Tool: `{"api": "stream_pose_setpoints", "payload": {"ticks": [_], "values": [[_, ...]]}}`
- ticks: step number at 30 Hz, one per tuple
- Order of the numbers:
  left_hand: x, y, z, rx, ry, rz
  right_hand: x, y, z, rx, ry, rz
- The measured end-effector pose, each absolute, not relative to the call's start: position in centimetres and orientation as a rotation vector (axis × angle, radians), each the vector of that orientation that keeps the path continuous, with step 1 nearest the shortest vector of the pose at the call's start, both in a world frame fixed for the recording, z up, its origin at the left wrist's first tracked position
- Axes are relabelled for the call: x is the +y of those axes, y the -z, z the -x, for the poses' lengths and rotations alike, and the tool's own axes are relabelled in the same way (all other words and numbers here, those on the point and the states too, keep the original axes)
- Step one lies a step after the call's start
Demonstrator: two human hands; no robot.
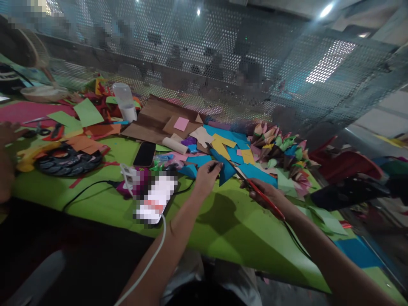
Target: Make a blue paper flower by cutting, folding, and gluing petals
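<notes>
Between the fingers of my left hand is a piece of blue paper with pointed corners, raised above the green table. My right hand grips red-handled scissors, their dark blades angled up and left against the paper's right edge. How far the blades are parted I cannot make out. Behind both hands lies a heap of paper scraps, with yellow strips, a pink square and more blue sheets. Folded paper flowers are massed at the right of the heap.
A lit phone with a white cable lies left of my forearm, near a dark phone. A plastic bottle stands behind. Another person's hand is at far left, by a dark round object. Perforated metal panels rise behind.
</notes>
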State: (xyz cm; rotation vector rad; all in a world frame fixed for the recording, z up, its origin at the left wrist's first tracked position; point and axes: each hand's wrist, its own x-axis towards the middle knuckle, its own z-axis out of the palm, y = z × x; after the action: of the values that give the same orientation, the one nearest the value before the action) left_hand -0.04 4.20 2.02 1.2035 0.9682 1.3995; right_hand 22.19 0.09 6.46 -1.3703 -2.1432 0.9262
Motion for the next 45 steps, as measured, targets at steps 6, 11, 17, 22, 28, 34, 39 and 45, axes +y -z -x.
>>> {"api": "stream_pose_setpoints", "payload": {"ticks": [6, 11, 17, 22, 28, 34, 39, 45], "values": [[4.1, -2.2, 0.1, 0.976, -1.391, -1.204, 0.5, -5.6, -22.6, -2.095, -0.904, 1.373], [4.0, -2.3, 0.1, 0.980, -1.394, -1.207, 0.6, -5.8, -22.7, -2.109, -0.903, 1.406], [4.0, -2.2, 0.0, 0.952, -1.395, -1.190, 0.8, -5.2, -22.9, -2.081, -0.887, 1.461], [4.1, -1.9, -0.1, 0.934, -1.392, -1.162, 0.9, -4.8, -23.2, -2.105, -0.825, 1.471], [4.0, -1.8, -0.1, 0.914, -1.370, -1.187, -0.2, -5.7, -23.0, -2.158, -0.853, 1.443], [4.1, -1.6, -0.3, 0.928, -1.296, -1.206, -1.1, -7.1, -21.9, -2.185, -0.945, 1.402], [4.0, -1.5, -0.4, 0.940, -1.264, -1.249, -0.9, -7.6, -21.1, -2.151, -0.956, 1.396], [3.8, -1.8, -0.5, 0.912, -1.239, -1.238, -0.6, -6.7, -21.1, -2.045, -1.035, 1.434]]}}
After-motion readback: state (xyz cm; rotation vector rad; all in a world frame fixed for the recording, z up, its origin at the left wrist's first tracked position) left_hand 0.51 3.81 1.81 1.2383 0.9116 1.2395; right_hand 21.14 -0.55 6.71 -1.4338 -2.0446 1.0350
